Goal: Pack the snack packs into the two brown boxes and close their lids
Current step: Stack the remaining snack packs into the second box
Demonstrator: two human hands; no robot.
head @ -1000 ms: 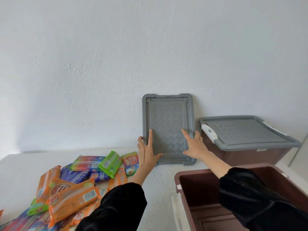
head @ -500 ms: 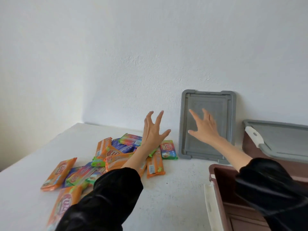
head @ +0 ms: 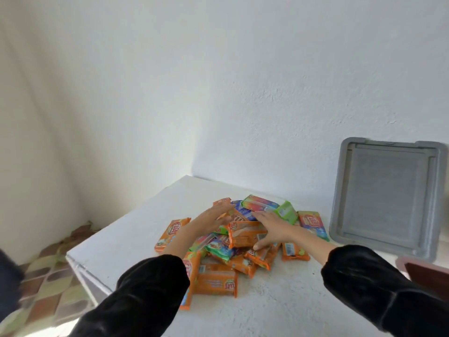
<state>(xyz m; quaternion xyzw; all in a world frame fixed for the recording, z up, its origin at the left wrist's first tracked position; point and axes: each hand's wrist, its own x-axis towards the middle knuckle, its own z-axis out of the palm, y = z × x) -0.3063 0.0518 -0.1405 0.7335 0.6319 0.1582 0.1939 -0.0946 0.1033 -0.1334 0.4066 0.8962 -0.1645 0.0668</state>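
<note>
A heap of snack packs (head: 218, 280), mostly orange with some green and blue ones, lies on the white table (head: 136, 229). My left hand (head: 211, 218) hovers flat over the heap's left side, fingers apart. My right hand (head: 272, 227) rests palm-down on an orange pack (head: 243, 235) at the top of the heap, thumb at its near edge. A grey lid (head: 388, 195) leans upright against the wall at the right. Only a corner of one brown box (head: 427, 276) shows at the right edge.
The table's left edge and corner (head: 73, 259) drop off to a patterned tile floor (head: 43, 288). White walls stand close behind the table and at the left. Black sleeves cover both my forearms.
Both hands left the leaning grey lid and swung left onto the snack heap. My view turned left, so the closed box is out of frame and the open box nearly so.
</note>
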